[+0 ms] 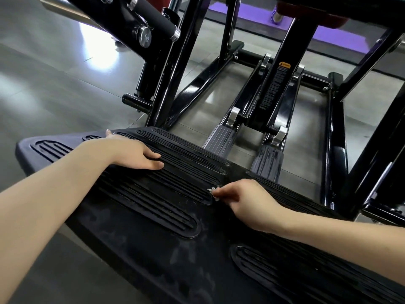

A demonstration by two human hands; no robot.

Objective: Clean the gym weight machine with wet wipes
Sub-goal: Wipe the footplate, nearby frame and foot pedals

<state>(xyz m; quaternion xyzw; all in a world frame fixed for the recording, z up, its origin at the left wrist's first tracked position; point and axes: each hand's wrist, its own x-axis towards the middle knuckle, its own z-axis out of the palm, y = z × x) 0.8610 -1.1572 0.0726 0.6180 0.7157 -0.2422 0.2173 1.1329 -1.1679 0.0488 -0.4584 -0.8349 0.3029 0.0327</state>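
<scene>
A wide black ribbed footplate [153, 244] of the weight machine fills the lower half of the head view, with dusty pale smears on its smooth parts. My left hand [131, 153] lies on the plate's upper left, thumb hooked over the far edge and fingers resting on the ribs. My right hand [243, 201] is at the plate's middle, its fingers curled and pinching a small scrunched bit of wet wipe [212, 190] against the ribbed groove. Most of the wipe is hidden inside the fingers.
Behind the plate stand the machine's black frame bars [173, 69], two grey ribbed stoppers [219, 140] on rails, and a handle with a black grip [153, 18]. Grey gym floor [54, 84] lies to the left; purple mats [341, 38] and someone's shoe [276, 17] are far back.
</scene>
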